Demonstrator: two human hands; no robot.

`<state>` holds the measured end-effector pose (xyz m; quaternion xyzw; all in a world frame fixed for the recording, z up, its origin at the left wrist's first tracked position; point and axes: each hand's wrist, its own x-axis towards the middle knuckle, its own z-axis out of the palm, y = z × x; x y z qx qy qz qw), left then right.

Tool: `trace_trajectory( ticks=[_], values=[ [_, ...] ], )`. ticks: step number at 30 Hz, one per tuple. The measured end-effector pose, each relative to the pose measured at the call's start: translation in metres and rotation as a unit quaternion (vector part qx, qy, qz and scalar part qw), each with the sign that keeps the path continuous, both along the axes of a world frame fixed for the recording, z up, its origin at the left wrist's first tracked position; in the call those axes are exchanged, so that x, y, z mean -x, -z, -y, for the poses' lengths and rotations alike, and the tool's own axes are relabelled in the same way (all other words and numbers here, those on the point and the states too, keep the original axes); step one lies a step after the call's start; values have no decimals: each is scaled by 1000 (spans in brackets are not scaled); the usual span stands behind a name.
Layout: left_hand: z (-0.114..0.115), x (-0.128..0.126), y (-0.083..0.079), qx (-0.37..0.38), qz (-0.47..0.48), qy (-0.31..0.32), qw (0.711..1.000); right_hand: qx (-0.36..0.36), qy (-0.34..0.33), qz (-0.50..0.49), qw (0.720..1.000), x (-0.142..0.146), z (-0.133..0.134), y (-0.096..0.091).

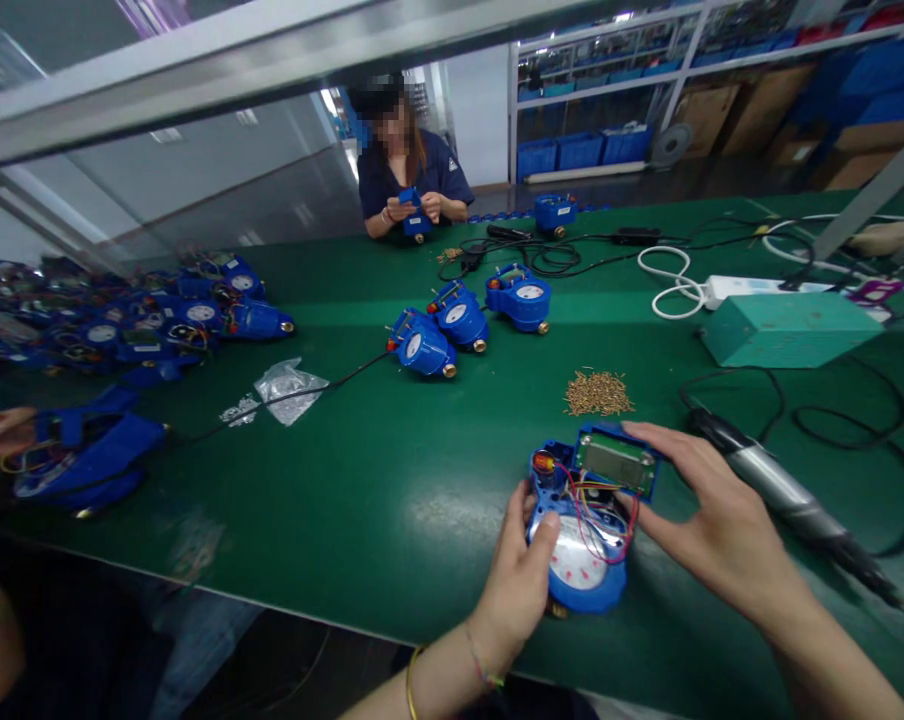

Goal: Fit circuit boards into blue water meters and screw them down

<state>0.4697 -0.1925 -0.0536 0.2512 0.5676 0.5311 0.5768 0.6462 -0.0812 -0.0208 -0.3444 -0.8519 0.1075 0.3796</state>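
Observation:
A blue water meter (pixel 583 560) with a round white dial sits at the front of the green table. My left hand (pixel 518 575) grips its left side, the thumb lying over the dial's edge. In my right hand (pixel 711 510) is the meter's display module (pixel 615 462), a small screen on a circuit board in a blue frame, held by its right side between thumb and fingers. Red, yellow and black wires join module and meter. Just beyond lies a pile of small brass-coloured screws (pixel 599 393). An electric screwdriver (pixel 786 490) rests to the right of my right hand.
Several blue meters (pixel 459 318) stand mid-table; many more (pixel 159 315) crowd the left. A plastic bag (pixel 288 390) lies near them. At right are a teal box (pixel 793 328), a power strip (pixel 759 290) and cables. A co-worker (pixel 414 170) sits opposite; another person's hand (pixel 2 435) is at left.

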Motion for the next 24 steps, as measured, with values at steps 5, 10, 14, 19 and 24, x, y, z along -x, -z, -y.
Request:
trace_trajectory(
  ticks=[5,10,14,19,24],
  values=[
    [-1,10,-2,-59,-244,-18,968,-122,16,-43,991,8,2,0],
    [-28,25,-24,-221,-399,-11,890,-136,16,-119,983,16,-2,19],
    [-52,28,-27,-242,-375,20,895,-48,11,-210,977,22,-4,37],
    [-63,26,-23,-242,-296,-37,923,42,6,-271,962,28,-1,46],
    [-64,27,-32,-256,-331,-38,908,33,10,-268,963,27,0,44]
  ],
)
